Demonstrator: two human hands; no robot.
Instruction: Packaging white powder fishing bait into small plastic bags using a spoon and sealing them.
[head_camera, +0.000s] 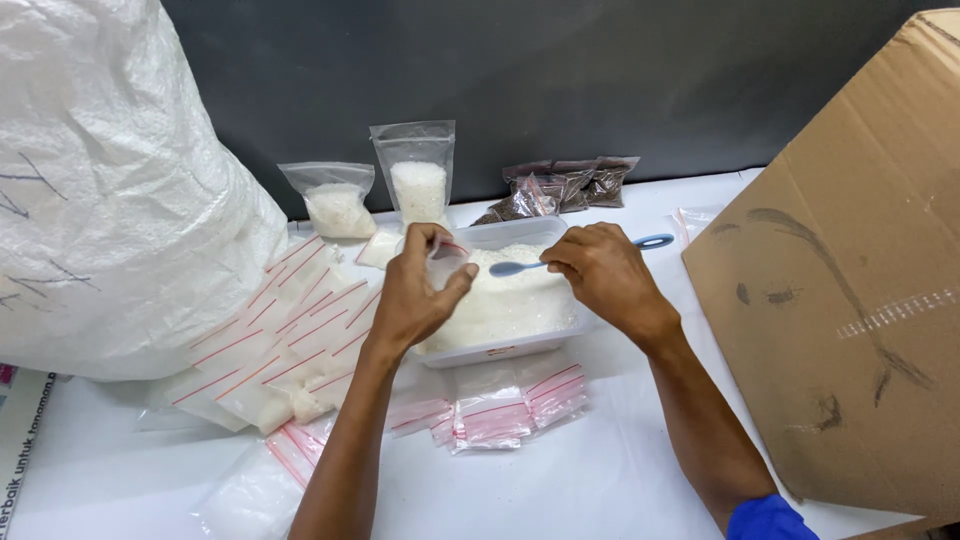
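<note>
Pouch: small clear zip pouch (447, 262) pinched at its mouth by the left hand (415, 295), held over the left end of the tub, toward the far edge of the counter (600, 480).
Sack: big white woven sack (110, 180) fills the counter's left edge; it leans close to the filled packets and could nudge them if bumped.
Filled packets: flat red-striped packets (285, 340) lie overlapping just left of the left hand; a sweep of that forearm could push them off the pile.
Left hand: clenched on the pouch's rim; if the mouth sags closed, granules may land outside it.
Tub: clear plastic tub (510, 305) of white granules sits mid-counter, touching neither upright bag behind it.
Empty pouches: a loose fan (500, 410) lies just in front of the tub, where spilled granules would fall on them.
Spoon: blue plastic spoon (585, 255), bowl pointing at the pouch, gripped mid-handle by the right hand (605, 275); a tilt would scatter its load.
Carton: brown cardboard box (850, 300) crowds the right edge, near the right elbow.
</note>
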